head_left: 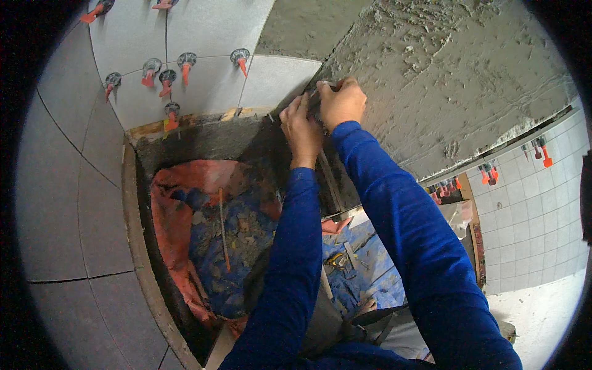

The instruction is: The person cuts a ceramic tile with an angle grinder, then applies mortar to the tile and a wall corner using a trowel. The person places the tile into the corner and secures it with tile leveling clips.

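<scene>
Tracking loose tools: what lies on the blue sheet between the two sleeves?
In the head view, apparently a yellow-and-black tool and a pale strip, between left sleeve and right sleeve.

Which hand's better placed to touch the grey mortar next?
Right, likely. In view, the right hand overlaps the edge of the grey mortar; the left hand sits farther left, below the light grey tile. Whether either hand holds something is unclear.
</scene>
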Available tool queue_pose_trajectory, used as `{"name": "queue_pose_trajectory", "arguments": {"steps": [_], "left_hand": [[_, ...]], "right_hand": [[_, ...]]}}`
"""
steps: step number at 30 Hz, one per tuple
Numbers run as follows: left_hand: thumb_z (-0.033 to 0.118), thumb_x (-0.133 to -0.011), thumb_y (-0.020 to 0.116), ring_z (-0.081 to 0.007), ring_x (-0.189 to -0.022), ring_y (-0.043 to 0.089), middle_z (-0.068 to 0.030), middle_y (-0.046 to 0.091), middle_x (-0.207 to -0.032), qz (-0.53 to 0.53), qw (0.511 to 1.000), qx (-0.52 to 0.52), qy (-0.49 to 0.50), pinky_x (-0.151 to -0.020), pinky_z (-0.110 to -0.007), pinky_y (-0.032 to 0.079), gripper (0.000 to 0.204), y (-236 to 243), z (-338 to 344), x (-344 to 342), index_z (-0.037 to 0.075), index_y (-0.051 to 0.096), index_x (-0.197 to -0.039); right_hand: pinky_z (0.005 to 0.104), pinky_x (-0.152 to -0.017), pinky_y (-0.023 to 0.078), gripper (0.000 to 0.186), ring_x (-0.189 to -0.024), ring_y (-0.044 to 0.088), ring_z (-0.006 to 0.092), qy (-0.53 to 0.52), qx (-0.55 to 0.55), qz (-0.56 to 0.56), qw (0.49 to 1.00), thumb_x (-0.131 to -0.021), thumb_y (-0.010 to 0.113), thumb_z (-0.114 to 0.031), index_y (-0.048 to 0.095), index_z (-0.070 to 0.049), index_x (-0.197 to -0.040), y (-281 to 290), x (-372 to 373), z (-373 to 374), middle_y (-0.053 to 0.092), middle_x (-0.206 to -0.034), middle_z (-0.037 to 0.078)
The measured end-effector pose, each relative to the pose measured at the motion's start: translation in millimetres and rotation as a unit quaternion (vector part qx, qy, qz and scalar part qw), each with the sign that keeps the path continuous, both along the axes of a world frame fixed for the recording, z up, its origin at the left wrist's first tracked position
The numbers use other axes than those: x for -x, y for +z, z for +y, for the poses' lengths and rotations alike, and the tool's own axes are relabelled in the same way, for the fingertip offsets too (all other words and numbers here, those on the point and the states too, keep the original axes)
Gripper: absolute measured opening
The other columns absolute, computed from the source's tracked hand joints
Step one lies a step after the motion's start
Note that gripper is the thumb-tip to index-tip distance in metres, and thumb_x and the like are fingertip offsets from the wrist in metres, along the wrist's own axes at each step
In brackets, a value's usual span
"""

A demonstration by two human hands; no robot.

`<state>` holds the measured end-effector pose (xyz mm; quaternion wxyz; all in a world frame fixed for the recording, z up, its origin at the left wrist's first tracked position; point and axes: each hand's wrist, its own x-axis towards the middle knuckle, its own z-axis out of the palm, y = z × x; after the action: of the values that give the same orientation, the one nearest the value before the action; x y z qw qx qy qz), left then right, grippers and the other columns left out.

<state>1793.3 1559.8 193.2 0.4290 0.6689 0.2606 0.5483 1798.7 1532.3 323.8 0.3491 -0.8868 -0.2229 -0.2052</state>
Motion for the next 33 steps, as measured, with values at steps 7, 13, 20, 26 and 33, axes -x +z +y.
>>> {"name": "queue_pose_trajectory", "arguments": {"steps": [7,13,20,26,33], "left_hand": [[-0.008,-0.081,0.058,-0.0409,-0.126,0.052,-0.0213,0.06,-0.135,-0.032,0.999,0.001,-0.016,-0.109,-0.05,0.042,0.053,-3.7,7.0,-11.0,-0.002,0.063,-0.134],[-0.01,-0.082,0.06,-0.0446,-0.126,0.051,-0.0254,0.054,-0.139,-0.063,0.998,0.013,-0.014,-0.109,-0.049,0.042,0.053,-2.8,0.5,-15.8,-0.006,0.059,-0.135],[-0.006,-0.084,0.064,-0.0447,-0.126,0.051,-0.026,0.053,-0.136,-0.046,0.998,0.022,-0.026,-0.109,-0.048,0.042,0.053,6.2,1.6,-11.0,-0.007,0.057,-0.137],[0.003,-0.091,0.066,-0.0436,-0.13,0.052,-0.0276,0.052,-0.14,-0.039,0.996,0.058,-0.049,-0.112,-0.046,0.042,0.048,9.7,1.0,-4.7,-0.003,0.058,-0.138],[-0.007,-0.084,0.061,-0.0424,-0.125,0.055,-0.0248,0.057,-0.131,-0.084,0.994,0.06,-0.031,-0.107,-0.047,0.044,0.043,3.8,-2.2,-10.1,-0.007,0.064,-0.128]], "right_hand": [[0.0493,-0.088,0.055,0.037,-0.096,0.071,0.0449,-0.034,0.019,-0.014,0.999,-0.083,0.08,-0.029,0.069,0.005,-0.096,0.2,-11.5,15.4,0.073,-0.096,0.028],[0.0499,-0.091,0.055,0.041,-0.102,0.07,0.0464,-0.036,0.01,-0.003,0.999,-0.084,0.079,-0.029,0.069,0.007,-0.1,0.3,-13.3,19.3,0.072,-0.101,0.03],[0.0518,-0.091,0.056,0.039,-0.104,0.07,0.0456,-0.033,0.125,0.002,0.992,-0.09,0.074,-0.029,0.064,0.004,-0.109,13.8,-14.1,20.9,0.072,-0.106,0.029],[0.052,-0.087,0.058,0.03,-0.101,0.071,0.0448,0.004,0.205,-0.1,0.974,-0.093,0.066,-0.024,0.065,0.001,-0.109,17.3,-16.8,16.0,0.073,-0.104,0.026],[0.0485,-0.082,0.061,0.021,-0.098,0.074,0.039,0.06,0.386,-0.216,0.895,-0.094,0.058,-0.015,0.07,-0.004,-0.107,33.4,-24.7,24.0,0.074,-0.103,0.021]]}}
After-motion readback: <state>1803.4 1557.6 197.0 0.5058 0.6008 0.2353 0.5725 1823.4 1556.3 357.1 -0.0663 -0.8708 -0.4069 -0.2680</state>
